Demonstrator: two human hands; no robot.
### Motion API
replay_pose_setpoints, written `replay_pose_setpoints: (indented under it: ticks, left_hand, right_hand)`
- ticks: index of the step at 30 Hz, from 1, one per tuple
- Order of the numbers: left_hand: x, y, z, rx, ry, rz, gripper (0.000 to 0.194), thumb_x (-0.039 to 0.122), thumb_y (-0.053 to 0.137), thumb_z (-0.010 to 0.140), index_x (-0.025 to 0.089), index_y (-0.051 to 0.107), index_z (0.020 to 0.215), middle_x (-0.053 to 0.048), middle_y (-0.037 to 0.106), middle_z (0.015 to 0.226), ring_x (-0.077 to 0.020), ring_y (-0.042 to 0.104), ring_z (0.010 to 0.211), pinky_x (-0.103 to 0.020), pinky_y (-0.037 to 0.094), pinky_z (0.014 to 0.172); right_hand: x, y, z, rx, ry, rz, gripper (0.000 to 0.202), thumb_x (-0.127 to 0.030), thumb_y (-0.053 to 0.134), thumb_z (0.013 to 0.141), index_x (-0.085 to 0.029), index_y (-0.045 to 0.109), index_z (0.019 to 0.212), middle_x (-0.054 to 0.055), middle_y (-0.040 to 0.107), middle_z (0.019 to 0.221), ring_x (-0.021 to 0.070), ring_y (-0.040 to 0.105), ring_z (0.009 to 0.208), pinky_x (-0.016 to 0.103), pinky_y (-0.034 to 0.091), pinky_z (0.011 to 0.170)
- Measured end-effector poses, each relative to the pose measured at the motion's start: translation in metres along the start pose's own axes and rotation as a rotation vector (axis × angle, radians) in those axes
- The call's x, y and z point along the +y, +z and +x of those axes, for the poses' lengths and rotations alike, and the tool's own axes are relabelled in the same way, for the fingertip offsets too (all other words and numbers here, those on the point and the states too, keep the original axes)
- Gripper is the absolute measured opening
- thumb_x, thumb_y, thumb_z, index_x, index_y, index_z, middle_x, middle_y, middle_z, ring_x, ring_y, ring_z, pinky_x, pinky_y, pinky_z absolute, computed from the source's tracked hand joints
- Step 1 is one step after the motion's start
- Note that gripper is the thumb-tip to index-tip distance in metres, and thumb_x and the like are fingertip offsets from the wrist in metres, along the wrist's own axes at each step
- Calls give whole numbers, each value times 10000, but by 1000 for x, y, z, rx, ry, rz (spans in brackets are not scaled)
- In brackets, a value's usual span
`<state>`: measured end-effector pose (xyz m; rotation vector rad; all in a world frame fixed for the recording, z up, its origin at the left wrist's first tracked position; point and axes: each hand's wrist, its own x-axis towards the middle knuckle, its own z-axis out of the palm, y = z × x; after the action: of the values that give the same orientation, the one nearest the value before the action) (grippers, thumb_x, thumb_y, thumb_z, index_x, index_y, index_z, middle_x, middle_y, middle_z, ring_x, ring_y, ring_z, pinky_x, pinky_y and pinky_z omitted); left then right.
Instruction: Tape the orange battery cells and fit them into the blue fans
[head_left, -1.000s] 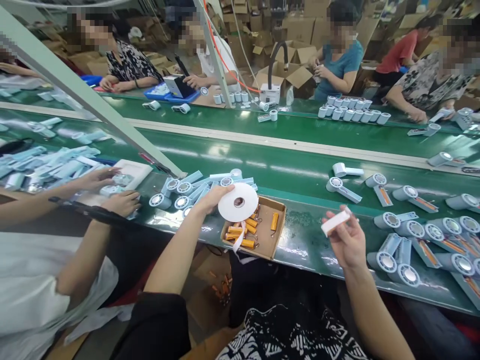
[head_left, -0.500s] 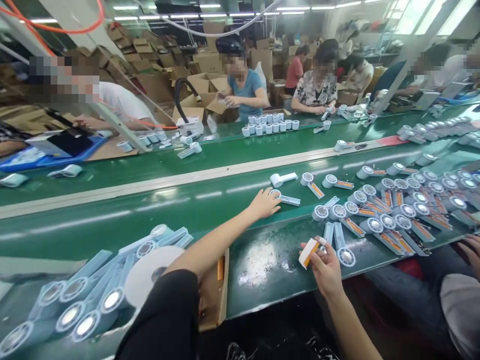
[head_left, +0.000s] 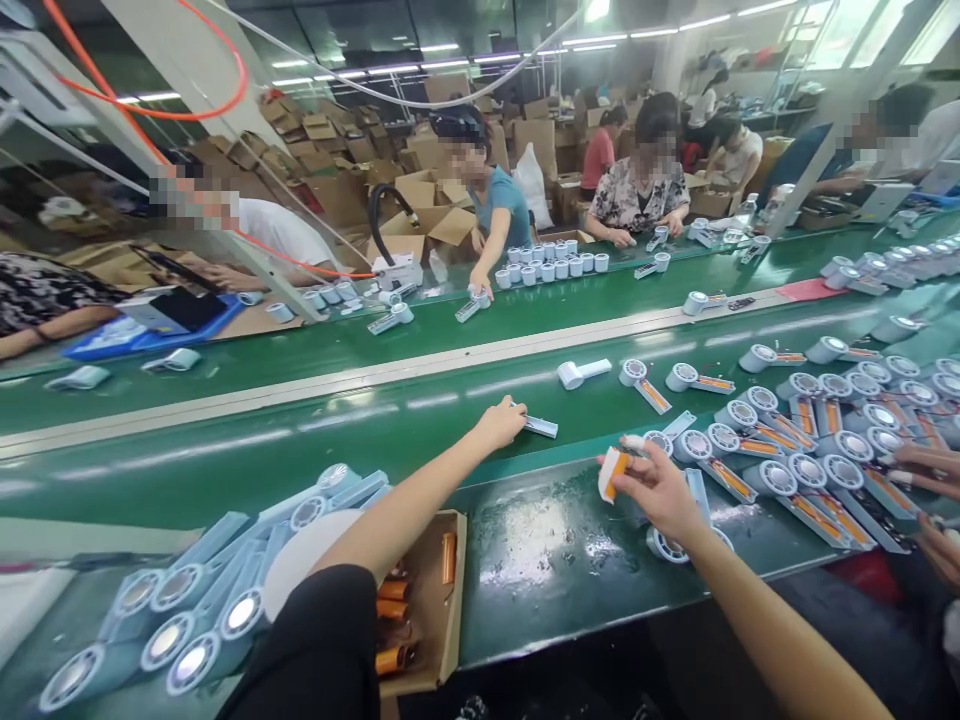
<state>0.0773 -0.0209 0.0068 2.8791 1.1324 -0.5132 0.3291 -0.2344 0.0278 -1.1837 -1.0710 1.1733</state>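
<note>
Out over the green belt, my left hand (head_left: pixel 501 424) is closed on the round head of a pale blue fan part, whose open handle (head_left: pixel 541 427) sticks out to the right. The head is mostly covered by my fingers. My right hand (head_left: pixel 664 490) pinches a small white and orange piece (head_left: pixel 613 474) between thumb and fingers, above the near edge of the dark green work surface (head_left: pixel 540 570). Under and beside the right wrist lie more fan parts (head_left: pixel 666 545), partly hidden by it.
Many fan parts with orange cells (head_left: pixel 806 467) crowd the right side, where another person's hands (head_left: pixel 930 470) reach in. More parts (head_left: pixel 172 640) are piled at left. A cardboard box (head_left: pixel 453 600) holds orange cells below my left arm. People work across the belt.
My left hand has moved left with the fan part in it. My right hand has risen slightly with the white and orange piece. A person opposite now reaches to a fan part on the belt.
</note>
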Motion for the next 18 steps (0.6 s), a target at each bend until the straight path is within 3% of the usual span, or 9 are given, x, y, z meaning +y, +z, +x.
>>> replay_pose_setpoints:
  ticks: [5, 8, 13, 16, 18]
  left_hand:
    - [4, -13, 26, -134, -121, -67, 290, 287, 687, 996, 156, 678, 1254, -126, 685, 1259, -276, 656, 1170, -457, 608, 937]
    - [1, -26, 32, -172, -114, -124, 341, 393, 677, 1014, 170, 663, 1272, -94, 680, 1269, -226, 689, 1093, -441, 608, 940]
    - [18, -37, 19, -113, -132, -208, 348, 373, 687, 1009, 170, 665, 1290, -106, 670, 1329, -261, 663, 1201, -505, 577, 1023]
    - [35, -44, 14, -52, -184, -299, 299, 278, 698, 984, 157, 711, 1257, -155, 702, 1319, -352, 618, 1315, -638, 516, 1077]
    - [34, -51, 17, 1, -186, -397, 234, 192, 690, 935, 144, 779, 1146, -238, 735, 1237, -433, 642, 1277, -689, 527, 1014]
  right_hand:
    - [6, 37, 104, -86, -148, -467, 307, -368, 739, 856, -255, 653, 1129, 52, 831, 1056, 253, 797, 1043, 401, 623, 962]
    - [18, 53, 141, -124, -140, -731, 157, -293, 683, 866, -261, 635, 1013, 28, 828, 957, 233, 802, 968, 337, 609, 870]
    - [25, 59, 151, -173, -131, -959, 120, -289, 688, 840, -263, 572, 825, 24, 801, 805, 245, 775, 808, 275, 519, 701]
    - [26, 55, 147, -237, -152, -1065, 96, -271, 639, 844, -261, 552, 804, 56, 783, 755, 269, 754, 721, 274, 435, 616]
    - [33, 49, 152, -289, -174, -1137, 28, -279, 593, 871, -257, 588, 855, 82, 764, 707, 299, 740, 664, 288, 384, 572]
